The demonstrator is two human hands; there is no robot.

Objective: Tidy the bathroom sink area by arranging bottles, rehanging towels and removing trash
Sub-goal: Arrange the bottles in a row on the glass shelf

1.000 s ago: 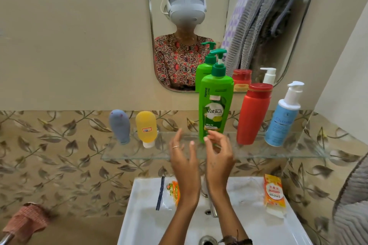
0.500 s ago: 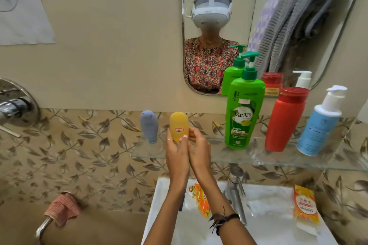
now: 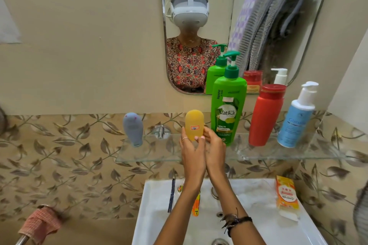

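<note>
Both hands (image 3: 203, 151) now gripping yellow bottle (image 3: 194, 124), moved beside green bottle (image 3: 227, 111).

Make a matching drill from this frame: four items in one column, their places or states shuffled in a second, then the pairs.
Things:
1. yellow bottle
2. grey bottle
3. orange packet
4. pink cloth

Places:
A. on the sink's right ledge
B. draped on a rail, lower left
C. gripped by both hands, the left hand and the right hand
D. alone at the glass shelf's left end

Pairs: 1-C, 2-D, 3-A, 4-B
</note>
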